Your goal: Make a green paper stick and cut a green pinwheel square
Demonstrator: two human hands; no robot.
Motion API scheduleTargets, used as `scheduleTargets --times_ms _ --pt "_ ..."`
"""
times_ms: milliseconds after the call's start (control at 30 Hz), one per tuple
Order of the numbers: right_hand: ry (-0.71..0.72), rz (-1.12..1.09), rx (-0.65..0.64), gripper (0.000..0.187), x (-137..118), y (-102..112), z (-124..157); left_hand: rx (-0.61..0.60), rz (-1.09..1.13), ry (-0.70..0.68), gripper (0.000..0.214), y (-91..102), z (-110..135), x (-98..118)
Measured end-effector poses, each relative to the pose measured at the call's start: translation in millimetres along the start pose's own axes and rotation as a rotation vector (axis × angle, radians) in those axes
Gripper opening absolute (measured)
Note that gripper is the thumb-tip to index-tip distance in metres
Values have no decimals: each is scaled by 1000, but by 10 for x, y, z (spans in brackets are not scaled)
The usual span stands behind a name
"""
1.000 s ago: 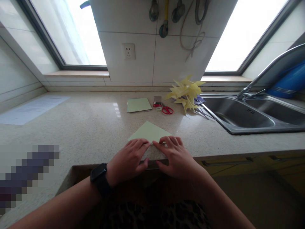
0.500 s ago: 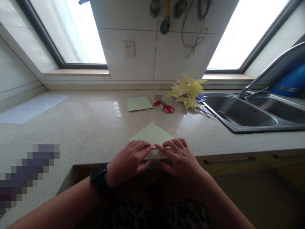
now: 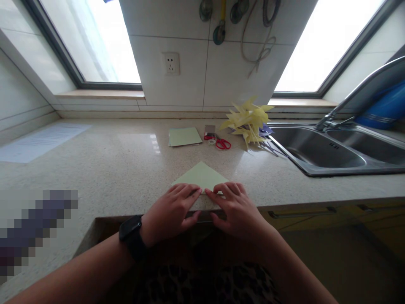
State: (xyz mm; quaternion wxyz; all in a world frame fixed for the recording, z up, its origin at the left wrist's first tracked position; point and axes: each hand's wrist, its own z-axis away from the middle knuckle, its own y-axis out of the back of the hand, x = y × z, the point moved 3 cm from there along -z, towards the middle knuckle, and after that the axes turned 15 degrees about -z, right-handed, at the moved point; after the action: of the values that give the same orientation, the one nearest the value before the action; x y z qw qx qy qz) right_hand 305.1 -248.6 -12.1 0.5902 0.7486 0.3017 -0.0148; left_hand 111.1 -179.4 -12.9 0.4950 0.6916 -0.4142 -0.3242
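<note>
A pale green sheet of paper (image 3: 200, 174), folded into a triangle, lies near the counter's front edge with its point towards the wall. Along its near folded edge press the fingertips of my left hand (image 3: 177, 207), the thumb held apart below. My right hand (image 3: 236, 207) does the same from the other side, its index fingertip close to the left one and its thumb also apart. Neither hand closes round the paper. The paper's two side corners are partly covered by my fingers.
Behind the folded sheet are a stack of green paper (image 3: 185, 137), red-handled scissors (image 3: 223, 144), a tape ring (image 3: 211, 142) and a small red item (image 3: 209, 132). Yellow paper pinwheels (image 3: 249, 118) stand beside the steel sink (image 3: 311, 173). A printed sheet (image 3: 38, 141) lies at left.
Both hands stay on the fold of the paper and shift only slightly; my right fingers sit a little further in along the edge. Nothing else has visibly moved.
</note>
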Motion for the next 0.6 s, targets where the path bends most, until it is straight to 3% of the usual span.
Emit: scheduleTargets --times_ms 233,467,600 --pt "-23 -33 0 58 -8 18 -17 -37 -123 6 59 8 17 49" --pt "-34 -51 11 58 -18 29 -38 -4 -83 26 54 20 21 79" --pt "-42 -69 28 45 -12 34 -26 -7 -81 31 45 16 12 83"
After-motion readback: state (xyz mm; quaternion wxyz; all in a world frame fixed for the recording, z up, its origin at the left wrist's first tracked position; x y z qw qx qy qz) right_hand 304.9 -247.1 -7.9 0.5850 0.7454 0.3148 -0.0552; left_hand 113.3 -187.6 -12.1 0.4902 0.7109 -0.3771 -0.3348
